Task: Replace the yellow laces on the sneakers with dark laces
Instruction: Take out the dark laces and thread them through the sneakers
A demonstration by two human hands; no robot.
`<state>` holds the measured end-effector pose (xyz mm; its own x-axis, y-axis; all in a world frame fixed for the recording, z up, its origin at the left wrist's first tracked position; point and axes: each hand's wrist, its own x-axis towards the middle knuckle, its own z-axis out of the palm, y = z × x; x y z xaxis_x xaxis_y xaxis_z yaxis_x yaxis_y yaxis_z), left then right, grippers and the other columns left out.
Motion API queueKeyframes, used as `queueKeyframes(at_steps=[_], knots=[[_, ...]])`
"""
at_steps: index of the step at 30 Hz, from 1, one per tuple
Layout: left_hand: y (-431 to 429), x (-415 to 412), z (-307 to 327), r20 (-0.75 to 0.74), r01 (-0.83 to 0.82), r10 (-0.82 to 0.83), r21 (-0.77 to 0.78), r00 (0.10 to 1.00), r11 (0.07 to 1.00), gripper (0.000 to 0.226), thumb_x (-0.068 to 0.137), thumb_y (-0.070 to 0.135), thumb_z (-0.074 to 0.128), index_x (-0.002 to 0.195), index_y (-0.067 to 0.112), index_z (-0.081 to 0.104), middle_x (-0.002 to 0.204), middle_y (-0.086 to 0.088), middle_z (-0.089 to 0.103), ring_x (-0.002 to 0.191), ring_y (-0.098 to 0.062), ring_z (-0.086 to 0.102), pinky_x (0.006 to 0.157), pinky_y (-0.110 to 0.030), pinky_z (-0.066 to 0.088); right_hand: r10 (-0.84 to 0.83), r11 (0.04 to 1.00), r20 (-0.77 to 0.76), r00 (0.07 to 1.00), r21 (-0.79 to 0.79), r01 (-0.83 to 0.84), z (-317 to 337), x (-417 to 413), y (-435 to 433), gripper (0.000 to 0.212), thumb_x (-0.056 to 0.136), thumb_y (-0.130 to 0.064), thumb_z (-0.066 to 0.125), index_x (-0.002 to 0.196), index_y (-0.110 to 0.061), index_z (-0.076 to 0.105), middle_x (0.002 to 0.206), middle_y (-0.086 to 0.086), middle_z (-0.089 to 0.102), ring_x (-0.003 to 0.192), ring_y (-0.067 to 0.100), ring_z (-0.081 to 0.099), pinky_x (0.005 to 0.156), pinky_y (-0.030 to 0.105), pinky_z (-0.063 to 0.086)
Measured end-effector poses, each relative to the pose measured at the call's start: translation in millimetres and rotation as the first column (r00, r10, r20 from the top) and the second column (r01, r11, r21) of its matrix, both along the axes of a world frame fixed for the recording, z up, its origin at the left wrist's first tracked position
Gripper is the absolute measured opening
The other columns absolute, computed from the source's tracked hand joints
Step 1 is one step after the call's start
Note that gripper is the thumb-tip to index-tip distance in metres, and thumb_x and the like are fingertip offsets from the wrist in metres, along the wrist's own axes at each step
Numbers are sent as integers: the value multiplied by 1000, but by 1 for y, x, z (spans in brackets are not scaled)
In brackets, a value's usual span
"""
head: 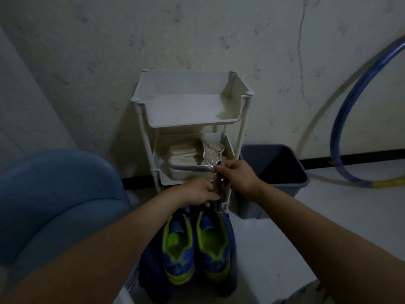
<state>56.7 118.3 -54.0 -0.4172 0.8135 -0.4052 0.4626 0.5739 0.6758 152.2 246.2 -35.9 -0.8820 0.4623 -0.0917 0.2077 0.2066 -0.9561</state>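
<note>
I am seeing both hands pinching one dark lace [219,183] taut: right hand [237,177] gripping its upper end, left hand [200,191] gripping lower, directly above the blue-green sneakers [195,244] fronting the white rack [188,110].

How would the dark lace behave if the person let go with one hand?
Probably floppy: the lace hangs straight only between the right hand and left hand. Likely light, pinched by fingertips. It would probably drop onto the sneakers.
</note>
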Motion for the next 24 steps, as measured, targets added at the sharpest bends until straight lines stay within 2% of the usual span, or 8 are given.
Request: queueKeyframes(at_steps=[2, 5, 8, 12, 15, 17, 21, 24], knots=[[-1, -3, 0, -111, 22, -19, 20, 994, 1000, 16, 91, 25, 65, 79, 16, 71, 79, -5, 69, 72, -13, 63, 67, -25, 45, -41, 999, -17, 999, 15, 42, -1, 0, 1, 25, 99, -16, 55, 96, 2, 72, 76, 9, 70, 64, 13, 62, 59, 19, 50], [-8, -6, -2, -249, 96, -119, -105, 961, 990, 23, 90, 12, 58, 108, 17, 73, 112, 0, 70, 101, -15, 63, 82, -22, 47, -59, 997, -7, 998, -57, 59, -3, 1, 1, 26, 100, -17, 52, 100, 2, 70, 70, 11, 65, 65, 18, 62, 67, 30, 54], [-21, -8, -8, -321, 129, -254, -361, 912, 923, 34, 87, 9, 51, 116, 17, 67, 123, 0, 63, 109, -20, 60, 88, -27, 50, 1, 991, 51, 999, -132, 6, -5, 3, -3, 26, 102, -16, 47, 102, 3, 65, 59, 8, 49, 52, 20, 55, 51, 27, 49], [-29, -12, -12, -378, 143, -303, -396, 875, 907, 24, 84, 25, 62, 105, 23, 73, 106, 8, 70, 98, -15, 64, 88, -34, 55, 42, 999, 155, 987, -13, -40, -11, 0, -6, 23, 99, -18, 53, 95, -2, 68, 64, 6, 52, 51, 16, 51, 48, 27, 45], [-30, -13, -8, -377, 139, -277, -353, 884, 925, 17, 82, 33, 66, 91, 24, 77, 86, 12, 74, 85, -9, 65, 81, -31, 56, 100, 948, 272, 957, 266, -174, -17, -2, -2, 18, 95, -25, 59, 86, -12, 69, 79, 3, 64, 72, 16, 61, 71, 33, 52], [-32, -13, -3, -389, 105, -241, -339, 889, 935, 18, 83, 35, 66, 90, 22, 77, 90, 6, 73, 86, -12, 65, 78, -30, 55, 125, 855, 387, 914, 425, -297, -22, -3, 0, 19, 92, -30, 62, 97, -14, 71, 91, 2, 67, 87, 17, 63, 80, 32, 51], [-34, -20, 4, -441, 37, -203, -356, 875, 934, 23, 82, 34, 64, 93, 18, 75, 96, -2, 70, 89, -18, 64, 76, -31, 53, 151, 697, 639, 755, 472, -540, -32, 2, 3, 38, 84, -34, 72, 118, -19, 67, 113, 2, 66, 104, 20, 63, 84, 30, 51], [-34, -25, 10, -425, 3, -194, -410, 884, 912, 27, 82, 37, 67, 91, 12, 70, 94, -7, 66, 91, -23, 64, 76, -31, 52, 161, 681, 697, 698, 433, -590, -30, 8, 2, 53, 83, -33, 73, 131, -22, 56, 126, 2, 60, 110, 22, 61, 88, 32, 51]])
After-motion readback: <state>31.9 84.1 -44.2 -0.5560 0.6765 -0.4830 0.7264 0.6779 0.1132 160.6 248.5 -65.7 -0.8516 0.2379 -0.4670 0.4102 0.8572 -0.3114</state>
